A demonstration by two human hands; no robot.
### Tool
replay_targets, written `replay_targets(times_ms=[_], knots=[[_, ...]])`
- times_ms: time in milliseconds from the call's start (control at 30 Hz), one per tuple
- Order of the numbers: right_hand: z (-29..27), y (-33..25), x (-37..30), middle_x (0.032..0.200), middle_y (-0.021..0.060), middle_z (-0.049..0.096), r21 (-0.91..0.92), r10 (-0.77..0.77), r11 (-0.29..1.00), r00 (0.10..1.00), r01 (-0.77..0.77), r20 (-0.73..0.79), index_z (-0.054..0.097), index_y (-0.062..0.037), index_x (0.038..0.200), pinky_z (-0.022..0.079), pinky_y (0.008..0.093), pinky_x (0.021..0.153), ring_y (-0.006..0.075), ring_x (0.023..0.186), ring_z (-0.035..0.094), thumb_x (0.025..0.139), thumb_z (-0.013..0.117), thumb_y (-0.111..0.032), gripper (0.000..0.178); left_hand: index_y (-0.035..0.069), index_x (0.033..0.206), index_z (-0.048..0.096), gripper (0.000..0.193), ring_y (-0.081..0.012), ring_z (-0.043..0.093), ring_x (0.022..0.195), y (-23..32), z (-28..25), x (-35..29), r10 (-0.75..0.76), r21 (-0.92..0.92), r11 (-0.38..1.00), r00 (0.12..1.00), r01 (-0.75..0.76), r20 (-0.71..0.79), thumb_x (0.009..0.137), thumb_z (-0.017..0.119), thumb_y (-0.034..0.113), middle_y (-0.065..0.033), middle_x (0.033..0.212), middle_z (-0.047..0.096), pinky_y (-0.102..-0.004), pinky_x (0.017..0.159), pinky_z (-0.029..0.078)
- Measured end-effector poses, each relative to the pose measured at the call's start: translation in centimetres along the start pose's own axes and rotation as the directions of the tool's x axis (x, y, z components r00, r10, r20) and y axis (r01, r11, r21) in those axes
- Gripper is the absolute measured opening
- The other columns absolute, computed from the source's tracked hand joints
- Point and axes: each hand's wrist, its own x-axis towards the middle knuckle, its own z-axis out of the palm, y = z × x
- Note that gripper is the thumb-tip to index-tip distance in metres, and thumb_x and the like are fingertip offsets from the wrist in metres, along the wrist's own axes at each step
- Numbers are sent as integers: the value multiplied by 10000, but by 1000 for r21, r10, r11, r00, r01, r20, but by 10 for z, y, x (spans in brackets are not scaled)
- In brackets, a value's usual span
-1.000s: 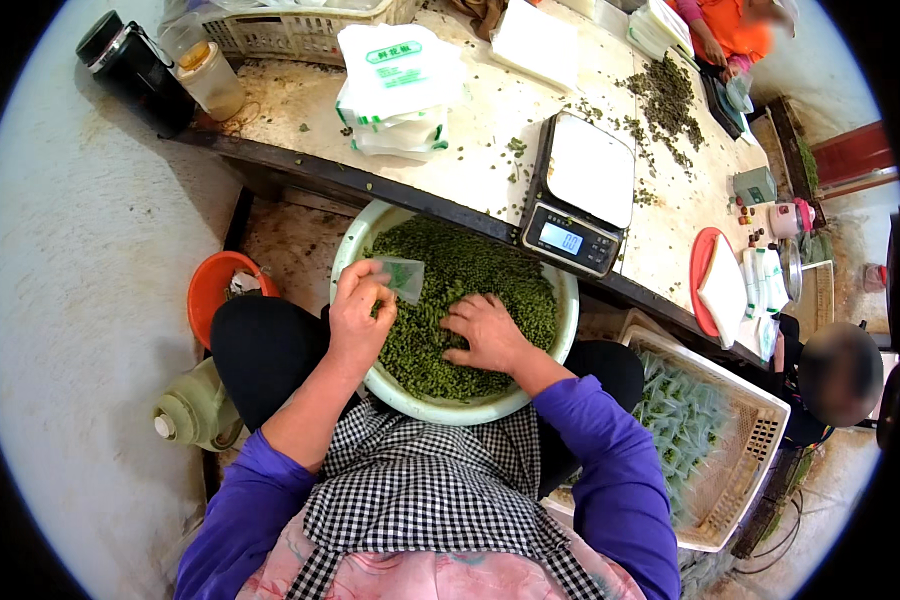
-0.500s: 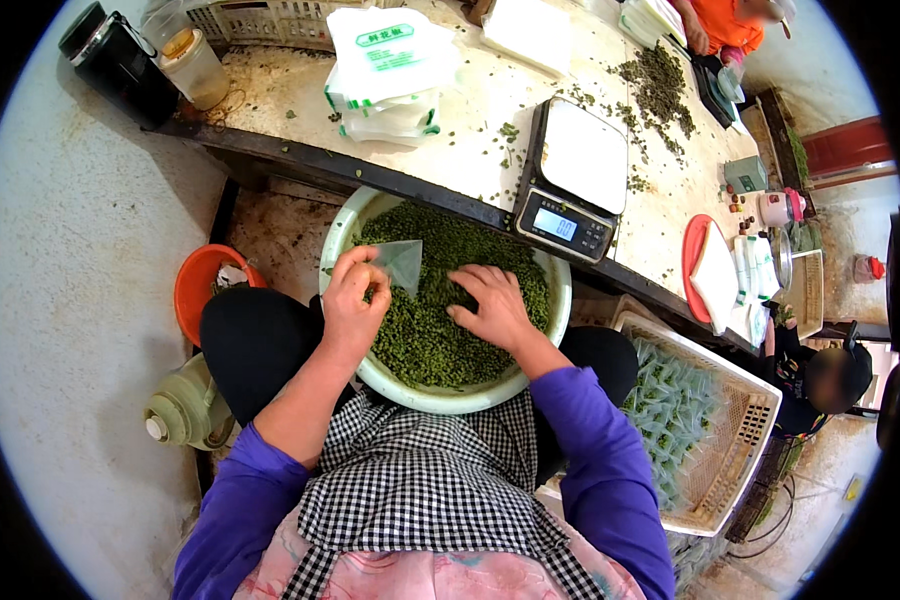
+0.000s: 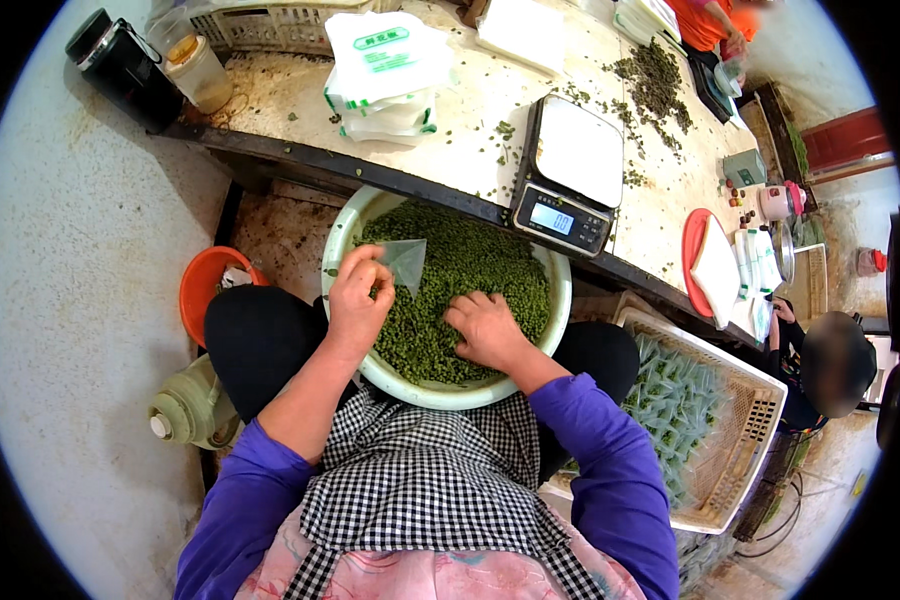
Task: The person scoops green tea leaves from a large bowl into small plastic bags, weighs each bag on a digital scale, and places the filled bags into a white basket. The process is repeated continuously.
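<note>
A wide pale-green basin (image 3: 342, 262) full of small green peppercorns (image 3: 470, 250) sits between my knees. Above its left side my left hand (image 3: 360, 300) pinches a small clear plastic bag (image 3: 405, 264) by its edge. The bag looks empty and hangs open over the peppercorns. My right hand (image 3: 488, 330) is down in the heap at the basin's right half, fingers curled in and pressed together around peppercorns. Its fingertips are partly buried, so how many it holds is hidden.
A digital scale (image 3: 570, 170) stands at the table's near edge, beyond the basin. Stacked printed bags (image 3: 385, 70) lie left of it. A crate (image 3: 735, 440) with filled bags is at my right, an orange bucket (image 3: 198, 295) at my left. Two other people work at the table.
My right hand has shifted slightly down and its spread fingers have curled into the peppercorns. My left hand keeps the bag in nearly the same place.
</note>
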Motion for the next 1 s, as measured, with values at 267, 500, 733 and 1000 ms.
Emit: replay_targets(times_ms=[267,500,733,1000], knots=[[21,50,30,983,53,604,-235,199,942,964,-238,-179,602,-114,925,555,421,691,260,921,624,689,747,-144,279,-18,828,580,119,-156,664,829,1,3,1,-20,18,1000,1000,19,16,789,675,-79,-130,1193,597,-287,697,571],[3,54,11,962,116,664,435,440,869,773,-237,-457,618,-62,971,526,416,667,331,833,657,711,689,-27,272,-13,854,571,134,-144,646,790,7,9,2,-27,-16,999,999,28,44,806,683,-68,-129,1186,595,-277,682,551],[-66,-9,-2,972,63,639,857,763,-358,645,370,40,516,-112,1085,424,302,520,189,811,636,848,623,9,287,24,921,608,146,-277,684,776,19,29,-15,153,26,987,984,-156,93,810,689,-27,-162,1196,616,-344,624,570],[-45,-47,14,1193,86,540,734,798,37,422,678,-429,490,-46,1197,570,386,870,211,1025,619,824,638,86,422,6,1029,602,296,-318,699,889,31,40,-28,285,-17,957,927,-289,243,758,698,-62,-196,1279,575,-354,682,594]])
